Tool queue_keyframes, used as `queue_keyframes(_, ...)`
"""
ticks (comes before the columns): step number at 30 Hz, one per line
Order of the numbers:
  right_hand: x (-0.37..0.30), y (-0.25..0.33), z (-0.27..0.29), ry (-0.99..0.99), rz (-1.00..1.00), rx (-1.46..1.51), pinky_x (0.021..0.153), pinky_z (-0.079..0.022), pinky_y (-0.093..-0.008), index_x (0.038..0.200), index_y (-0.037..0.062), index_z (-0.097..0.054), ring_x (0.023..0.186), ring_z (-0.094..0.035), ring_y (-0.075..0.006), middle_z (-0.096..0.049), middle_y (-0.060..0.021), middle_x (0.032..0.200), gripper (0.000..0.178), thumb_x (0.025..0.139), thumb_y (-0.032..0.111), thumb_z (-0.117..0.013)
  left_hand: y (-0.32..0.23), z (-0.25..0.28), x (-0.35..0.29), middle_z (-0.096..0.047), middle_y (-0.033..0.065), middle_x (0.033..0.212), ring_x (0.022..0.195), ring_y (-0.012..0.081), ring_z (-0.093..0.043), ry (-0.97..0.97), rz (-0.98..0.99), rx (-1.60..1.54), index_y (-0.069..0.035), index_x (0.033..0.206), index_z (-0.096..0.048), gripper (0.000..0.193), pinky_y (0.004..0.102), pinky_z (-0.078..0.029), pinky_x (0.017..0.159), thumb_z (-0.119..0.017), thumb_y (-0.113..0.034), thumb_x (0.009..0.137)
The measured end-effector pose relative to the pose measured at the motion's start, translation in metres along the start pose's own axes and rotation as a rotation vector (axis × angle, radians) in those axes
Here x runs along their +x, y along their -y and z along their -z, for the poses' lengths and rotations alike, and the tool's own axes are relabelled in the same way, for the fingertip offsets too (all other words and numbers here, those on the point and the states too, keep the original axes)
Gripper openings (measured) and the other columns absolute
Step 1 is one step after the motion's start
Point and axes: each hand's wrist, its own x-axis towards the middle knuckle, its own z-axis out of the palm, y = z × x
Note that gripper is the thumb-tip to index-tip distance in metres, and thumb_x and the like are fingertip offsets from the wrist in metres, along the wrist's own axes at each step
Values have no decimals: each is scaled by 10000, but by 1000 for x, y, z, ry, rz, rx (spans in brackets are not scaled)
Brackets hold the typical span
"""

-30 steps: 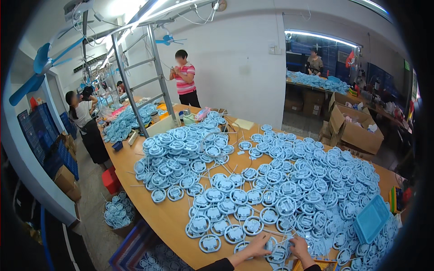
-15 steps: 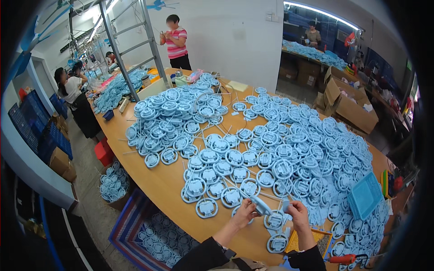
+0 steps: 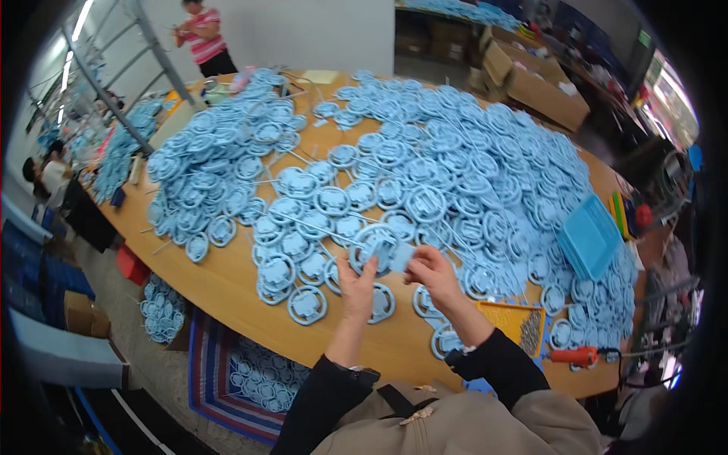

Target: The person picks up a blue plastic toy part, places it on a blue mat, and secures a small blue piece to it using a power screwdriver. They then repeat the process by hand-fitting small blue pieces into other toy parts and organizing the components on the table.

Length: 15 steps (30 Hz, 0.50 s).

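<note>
Both my hands hold one light blue round plastic frame piece point(image 3: 379, 246) just above the wooden table point(image 3: 227, 284). My left hand point(image 3: 355, 288) grips its lower left rim. My right hand point(image 3: 432, 271) pinches a small blue flat part at its right side. Under and around them lie several identical blue ring-shaped pieces point(image 3: 307, 305). My dark sleeves come in from the lower edge.
A huge heap of the same blue pieces point(image 3: 455, 159) covers the table. A blue tray point(image 3: 590, 236), a yellow box of small metal parts point(image 3: 523, 322) and an orange-handled tool point(image 3: 574, 355) lie at right. A person in a striped shirt point(image 3: 203, 38) stands far left. Bags of pieces point(image 3: 262, 371) sit below the table.
The view has tilted down and closer to the table. My hands have lifted a blue piece from the near edge and brought it up between them.
</note>
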Motion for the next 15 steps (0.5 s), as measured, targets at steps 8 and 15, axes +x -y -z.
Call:
queue_keyframes(8, 17, -15, 13, 49, -46, -170, 576, -470, -223, 911, 14, -583, 660, -567, -89, -604, -34, 808, 124, 854, 116, -626, 6, -10, -7, -497, 82, 1075, 947, 134, -538, 192, -45, 193, -23, 1184, -362, 492, 276, -482, 793, -654, -2, 789)
queue_keyframes(15, 27, -16, 32, 143, -40, -142, 681, -484, -252, 1101, 9, -553, 802, -566, -92, -596, -45, 993, 325, 827, 143, -666, 8, 4, -11, -500, 104, 1069, 957, 146, -535, 264, 142, 207, -10, 1177, -365, 520, 283, -482, 782, -681, -28, 764)
